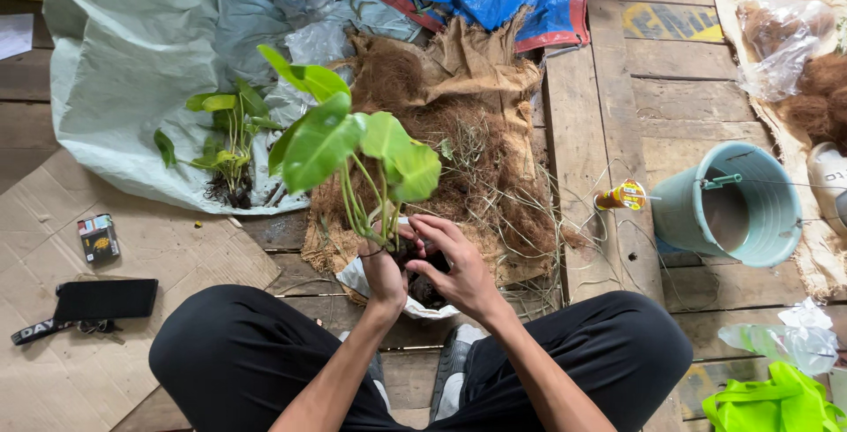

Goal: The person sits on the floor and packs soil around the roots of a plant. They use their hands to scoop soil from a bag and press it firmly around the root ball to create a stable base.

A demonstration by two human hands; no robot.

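My left hand (385,271) grips the leafy plant (353,145) by its stems; my right hand (459,269) cups its dark root ball (423,277) — over the white bag (423,308), bucket (741,207) at three o'clock.

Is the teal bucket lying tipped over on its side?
No, the teal bucket stands upright on the wooden floor, its open mouth facing up.

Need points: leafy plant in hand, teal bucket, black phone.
leafy plant (322,142), head view, on its largest leaf.
teal bucket (769,207), head view, on its ribbed inner wall.
black phone (106,299), head view, middle of its face.
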